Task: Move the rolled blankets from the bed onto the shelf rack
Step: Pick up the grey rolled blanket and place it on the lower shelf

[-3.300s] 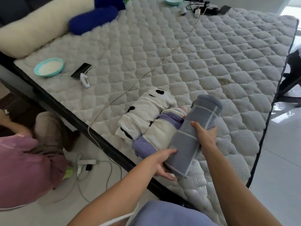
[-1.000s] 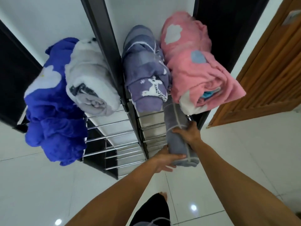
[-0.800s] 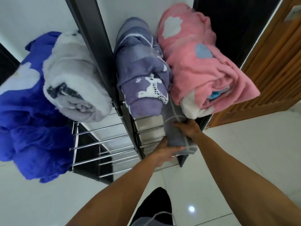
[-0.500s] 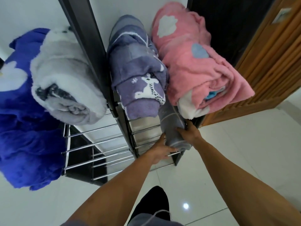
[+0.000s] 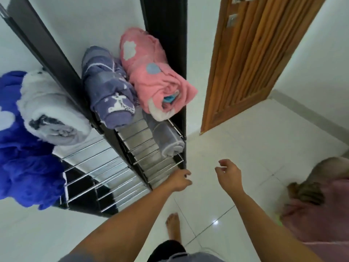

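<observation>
— Both hands empty?
— Yes: left hand (image 5: 179, 179) and right hand (image 5: 229, 174) hang loose-fingered, grasping nothing.
— The grey rolled blanket (image 5: 166, 137)?
— On the shelf rack (image 5: 136, 140) (second tier, under the pink blanket (image 5: 153, 76)).

The shelf rack (image 5: 130, 154) stands against a white wall, its chrome rails stepping down toward the near floor; on the right section's top tier a purple blanket (image 5: 108, 91) with white deer lies beside a pink blanket (image 5: 154, 82), touching it; one tier lower, under the pink roll, rests a grey rolled blanket (image 5: 168, 139); on the left section a white-grey roll (image 5: 51, 112) leans against a blue blanket (image 5: 22, 154); the left hand (image 5: 179, 180) and right hand (image 5: 229, 175) hang empty, fingers loosely curled, near the rack's lower right corner; a wooden door (image 5: 251, 53) stands far right; a person in pink (image 5: 319, 208) crouches at the right edge.
</observation>
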The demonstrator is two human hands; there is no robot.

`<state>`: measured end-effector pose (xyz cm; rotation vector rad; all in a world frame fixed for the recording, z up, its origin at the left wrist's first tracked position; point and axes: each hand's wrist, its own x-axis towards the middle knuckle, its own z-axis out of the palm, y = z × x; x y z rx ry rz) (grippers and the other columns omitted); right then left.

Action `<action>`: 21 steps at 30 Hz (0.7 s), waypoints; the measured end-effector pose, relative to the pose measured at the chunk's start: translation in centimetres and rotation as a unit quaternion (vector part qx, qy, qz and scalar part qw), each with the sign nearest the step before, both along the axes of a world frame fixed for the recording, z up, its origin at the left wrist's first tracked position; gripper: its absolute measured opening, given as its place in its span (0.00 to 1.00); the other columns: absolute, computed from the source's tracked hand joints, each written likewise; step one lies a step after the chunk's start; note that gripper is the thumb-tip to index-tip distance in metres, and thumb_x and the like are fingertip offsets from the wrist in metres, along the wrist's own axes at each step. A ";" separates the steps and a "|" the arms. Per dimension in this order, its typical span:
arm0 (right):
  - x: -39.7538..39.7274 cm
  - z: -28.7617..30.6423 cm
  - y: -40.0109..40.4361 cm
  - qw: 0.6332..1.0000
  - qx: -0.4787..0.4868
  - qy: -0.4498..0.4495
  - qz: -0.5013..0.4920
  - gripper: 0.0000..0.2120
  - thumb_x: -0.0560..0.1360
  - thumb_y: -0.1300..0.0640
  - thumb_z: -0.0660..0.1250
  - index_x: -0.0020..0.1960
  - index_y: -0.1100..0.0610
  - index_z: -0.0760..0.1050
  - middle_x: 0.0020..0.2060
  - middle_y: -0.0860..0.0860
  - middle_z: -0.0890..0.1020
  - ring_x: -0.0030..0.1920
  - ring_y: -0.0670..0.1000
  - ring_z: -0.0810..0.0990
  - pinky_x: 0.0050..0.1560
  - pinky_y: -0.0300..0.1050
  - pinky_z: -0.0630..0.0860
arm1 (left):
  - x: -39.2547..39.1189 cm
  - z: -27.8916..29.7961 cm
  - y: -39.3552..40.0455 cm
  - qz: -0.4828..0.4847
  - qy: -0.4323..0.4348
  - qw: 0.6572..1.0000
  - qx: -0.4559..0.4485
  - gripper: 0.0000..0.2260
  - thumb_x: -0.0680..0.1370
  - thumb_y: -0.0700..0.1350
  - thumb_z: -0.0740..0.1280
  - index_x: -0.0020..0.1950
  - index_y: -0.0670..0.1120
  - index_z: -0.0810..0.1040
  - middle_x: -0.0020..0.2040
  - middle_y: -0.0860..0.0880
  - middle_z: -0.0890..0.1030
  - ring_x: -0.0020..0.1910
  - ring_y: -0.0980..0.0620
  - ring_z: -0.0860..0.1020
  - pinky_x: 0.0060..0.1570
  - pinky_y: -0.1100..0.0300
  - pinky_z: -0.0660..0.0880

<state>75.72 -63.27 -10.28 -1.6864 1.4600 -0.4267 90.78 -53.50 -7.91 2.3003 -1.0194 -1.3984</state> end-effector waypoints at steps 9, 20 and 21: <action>-27.0 2.8 9.5 0.923 0.011 -0.026 -0.383 0.12 0.73 0.61 0.67 0.55 0.61 0.79 0.48 0.59 0.84 0.52 0.60 0.80 0.52 0.47 0.71 | -20.8 1.5 -1.1 -0.335 0.039 0.941 0.013 0.20 0.75 0.53 0.68 0.66 0.51 0.75 0.61 0.46 0.76 0.53 0.50 0.76 0.46 0.62 0.72; -46.4 6.1 37.8 0.709 -0.010 -0.128 -0.694 0.04 0.73 0.61 0.66 0.46 0.58 0.79 0.35 0.53 0.82 0.34 0.51 0.80 0.42 0.49 0.78 | -48.1 4.5 9.4 -0.590 0.168 0.786 -0.078 0.04 0.79 0.43 0.65 0.47 0.43 0.78 0.35 0.47 0.75 0.28 0.59 0.73 0.21 0.68 0.65; -47.2 6.0 41.2 0.683 0.002 -0.136 -0.718 0.04 0.73 0.61 0.66 0.47 0.59 0.79 0.36 0.54 0.81 0.34 0.51 0.79 0.39 0.46 0.76 | -50.2 4.0 11.5 -0.605 0.172 0.776 -0.053 0.05 0.79 0.44 0.65 0.43 0.47 0.76 0.35 0.49 0.74 0.29 0.57 0.73 0.24 0.67 0.64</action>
